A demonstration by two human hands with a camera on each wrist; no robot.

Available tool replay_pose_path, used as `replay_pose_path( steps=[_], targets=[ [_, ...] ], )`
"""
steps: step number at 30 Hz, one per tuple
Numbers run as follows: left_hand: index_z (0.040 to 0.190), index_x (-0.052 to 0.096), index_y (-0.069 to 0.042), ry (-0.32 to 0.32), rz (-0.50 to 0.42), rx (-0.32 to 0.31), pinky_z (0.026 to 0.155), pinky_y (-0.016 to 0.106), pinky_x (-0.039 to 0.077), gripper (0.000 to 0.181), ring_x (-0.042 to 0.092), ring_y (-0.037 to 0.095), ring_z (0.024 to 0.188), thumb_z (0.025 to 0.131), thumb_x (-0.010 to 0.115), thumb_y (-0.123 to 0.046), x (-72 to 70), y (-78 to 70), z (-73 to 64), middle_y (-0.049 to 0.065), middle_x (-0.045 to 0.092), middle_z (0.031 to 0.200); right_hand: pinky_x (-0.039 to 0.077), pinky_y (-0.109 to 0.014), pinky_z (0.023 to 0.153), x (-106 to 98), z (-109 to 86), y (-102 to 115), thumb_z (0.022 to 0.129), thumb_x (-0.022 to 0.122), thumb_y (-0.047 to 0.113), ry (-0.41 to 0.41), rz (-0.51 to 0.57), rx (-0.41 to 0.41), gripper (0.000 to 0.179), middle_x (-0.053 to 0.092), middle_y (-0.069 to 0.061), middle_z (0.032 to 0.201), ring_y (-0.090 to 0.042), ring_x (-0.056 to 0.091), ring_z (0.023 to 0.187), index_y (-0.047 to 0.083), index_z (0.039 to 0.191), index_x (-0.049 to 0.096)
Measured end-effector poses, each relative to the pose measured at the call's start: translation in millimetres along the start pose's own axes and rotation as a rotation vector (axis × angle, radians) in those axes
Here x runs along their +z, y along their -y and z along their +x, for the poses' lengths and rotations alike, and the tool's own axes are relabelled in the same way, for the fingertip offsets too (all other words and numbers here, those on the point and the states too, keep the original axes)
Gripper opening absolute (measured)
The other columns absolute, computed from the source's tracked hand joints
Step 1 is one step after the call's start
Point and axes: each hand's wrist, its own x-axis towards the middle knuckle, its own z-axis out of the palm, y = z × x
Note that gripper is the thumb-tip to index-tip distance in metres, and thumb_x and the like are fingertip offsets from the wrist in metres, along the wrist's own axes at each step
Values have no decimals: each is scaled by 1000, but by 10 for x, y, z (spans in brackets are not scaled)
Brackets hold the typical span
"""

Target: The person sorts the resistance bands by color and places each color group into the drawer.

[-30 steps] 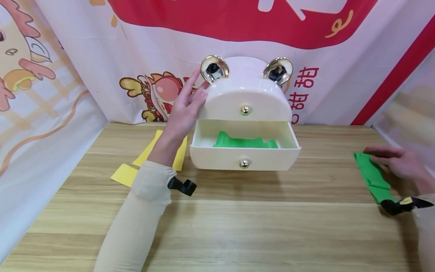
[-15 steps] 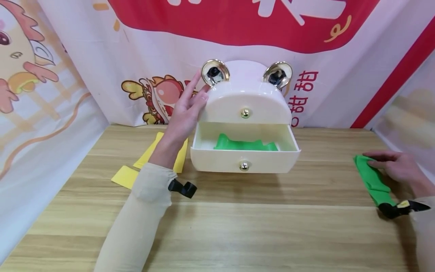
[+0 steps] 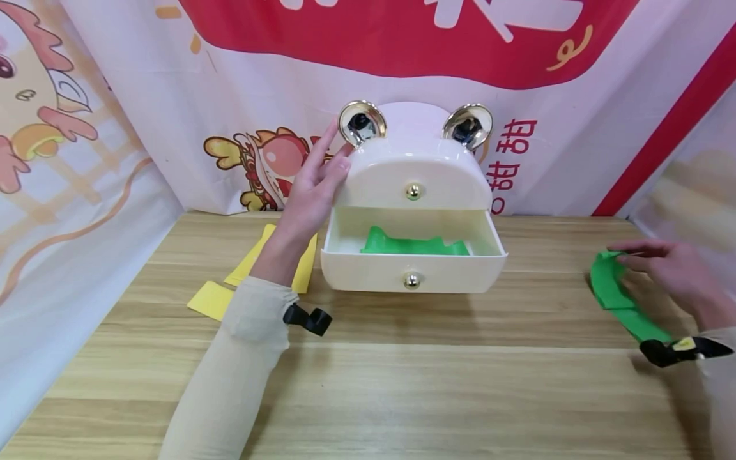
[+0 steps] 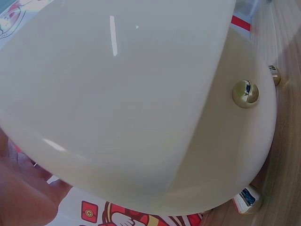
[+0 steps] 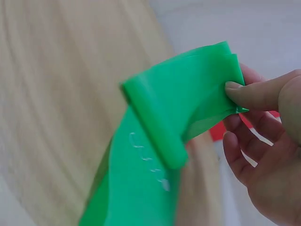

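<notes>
A white frog-shaped drawer box with gold-rimmed eyes stands at the back of the table. Its lower drawer is pulled out, and a green strip lies inside. My left hand rests against the box's left side, fingers extended beside the eye. In the left wrist view, the box wall covers part of that hand. Far to the right, my right hand pinches one end of a folded green resistance band. The right wrist view shows thumb and fingers gripping the band, its other end hanging down.
Yellow strips lie on the wooden table to the left, partly behind my left forearm. A printed cloth hangs right behind the box. White cloth walls border both sides.
My right hand has drawn up the end of the green band, which now bends in a curve instead of lying flat. The left hand stays on the box.
</notes>
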Motion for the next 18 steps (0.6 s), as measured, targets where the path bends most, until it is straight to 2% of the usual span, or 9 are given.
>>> replay_pose_path(
  steps=[4,8,12,18],
  targets=[
    [164,31,-50,3,4,-5,128,43,39,61,43,4,155,112,53,-26,-4,-1,-3,-8,48,166,43,-19,75,-38,-14,210,109,57,40,-11,-57,-18,46,57,44,94,17,50,92,7,138,71],
    [164,30,-50,4,3,-13,128,44,39,61,43,4,154,112,53,-28,-6,-1,-9,-9,49,166,42,-14,74,-59,-36,402,108,61,40,-35,-63,-52,44,57,44,93,16,46,96,8,134,73],
    [162,31,-53,6,3,-17,128,45,40,60,44,4,154,112,54,-29,-4,-3,-10,-9,49,165,44,-12,71,-82,-60,596,106,65,36,-57,-34,-91,38,59,44,95,15,49,95,10,130,76],
    [164,30,-49,10,1,-11,128,45,40,61,43,5,155,112,53,-28,-6,-8,-13,-8,49,166,48,-13,68,-114,-101,965,105,67,37,-94,-61,-151,39,62,40,92,8,57,87,10,132,75]
  ],
)
